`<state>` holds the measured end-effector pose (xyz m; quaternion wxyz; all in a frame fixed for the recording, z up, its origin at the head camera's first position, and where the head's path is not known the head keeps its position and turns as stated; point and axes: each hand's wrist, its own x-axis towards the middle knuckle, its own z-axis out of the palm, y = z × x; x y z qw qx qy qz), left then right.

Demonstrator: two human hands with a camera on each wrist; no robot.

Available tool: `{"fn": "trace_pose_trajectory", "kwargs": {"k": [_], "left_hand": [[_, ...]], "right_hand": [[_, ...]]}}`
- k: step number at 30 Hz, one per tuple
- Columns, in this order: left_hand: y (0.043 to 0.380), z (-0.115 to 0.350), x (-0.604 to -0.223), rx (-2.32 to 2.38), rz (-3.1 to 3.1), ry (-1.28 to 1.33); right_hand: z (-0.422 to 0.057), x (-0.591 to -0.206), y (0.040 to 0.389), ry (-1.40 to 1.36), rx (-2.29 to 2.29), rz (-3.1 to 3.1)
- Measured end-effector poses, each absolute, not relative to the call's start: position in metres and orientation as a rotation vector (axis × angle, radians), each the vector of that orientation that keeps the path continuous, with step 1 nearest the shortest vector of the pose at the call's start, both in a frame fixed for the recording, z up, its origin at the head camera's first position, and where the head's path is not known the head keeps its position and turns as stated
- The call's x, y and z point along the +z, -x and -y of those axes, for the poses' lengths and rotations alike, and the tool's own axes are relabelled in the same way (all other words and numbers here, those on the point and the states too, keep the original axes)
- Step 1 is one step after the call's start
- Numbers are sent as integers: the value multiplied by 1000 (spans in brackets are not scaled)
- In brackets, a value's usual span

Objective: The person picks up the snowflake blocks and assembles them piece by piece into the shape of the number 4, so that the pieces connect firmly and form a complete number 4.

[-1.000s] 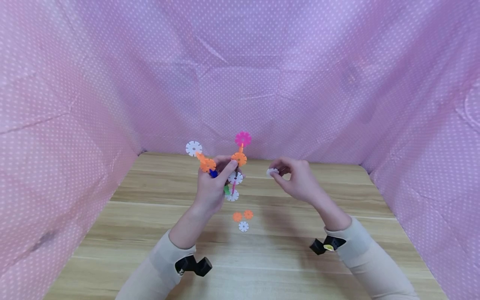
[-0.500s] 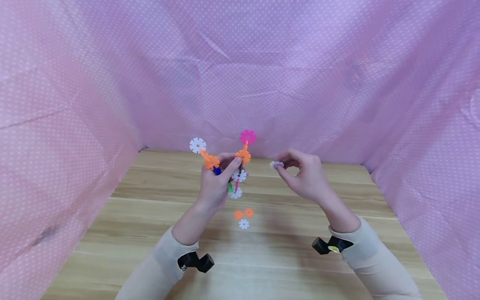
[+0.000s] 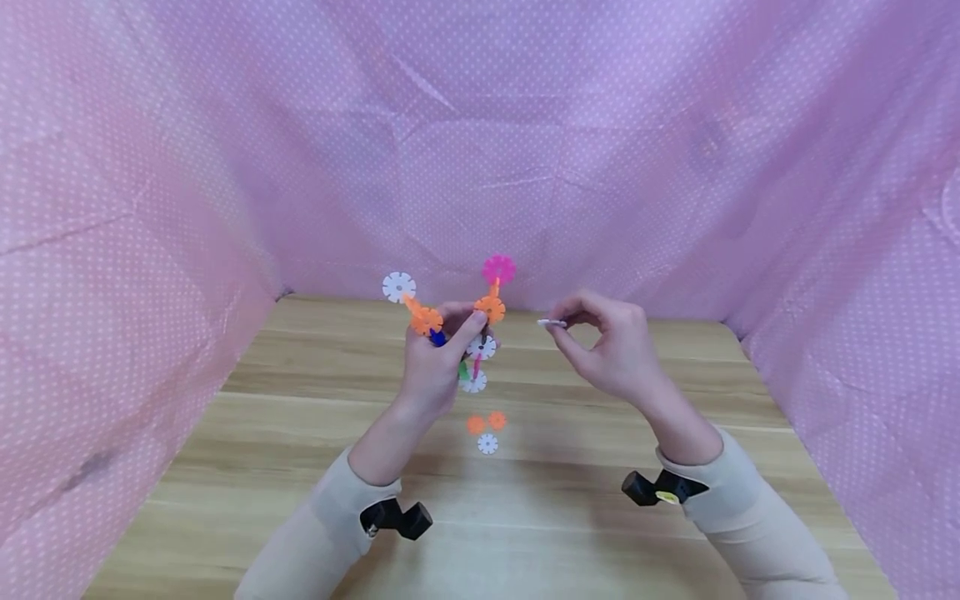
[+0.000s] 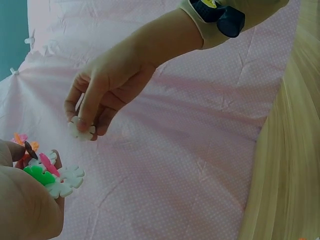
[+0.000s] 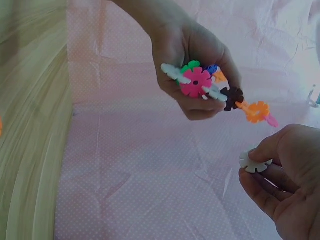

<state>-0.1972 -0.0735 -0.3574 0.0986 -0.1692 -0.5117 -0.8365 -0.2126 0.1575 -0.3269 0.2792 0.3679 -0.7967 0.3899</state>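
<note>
My left hand grips a chain of interlocked snowflake discs above the table, thumb over its middle. One branch ends in a white disc at the upper left, past orange and blue ones. The other rises through an orange disc to a pink disc. Below the thumb hang white, pink and green discs; in the right wrist view a dark brown disc also shows. My right hand pinches a loose white disc between thumb and fingers, apart from the chain and to its right.
Two orange discs and a white disc lie on the wooden table below the hands. Pink dotted cloth walls in the back and both sides. Each wrist wears a black camera mount.
Both hands have shifted slightly up and right in the head view. The white disc in my right hand has turned from showing its face to nearly edge-on.
</note>
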Motion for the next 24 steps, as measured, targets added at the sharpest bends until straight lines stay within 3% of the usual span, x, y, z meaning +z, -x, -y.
{"fn": "trace_pose_trajectory", "kwargs": {"k": [24], "left_hand": [[197,73,-359,-2451,1540,521]], "right_hand": [[-129,-318,202,-1020,1073,2009]]}}
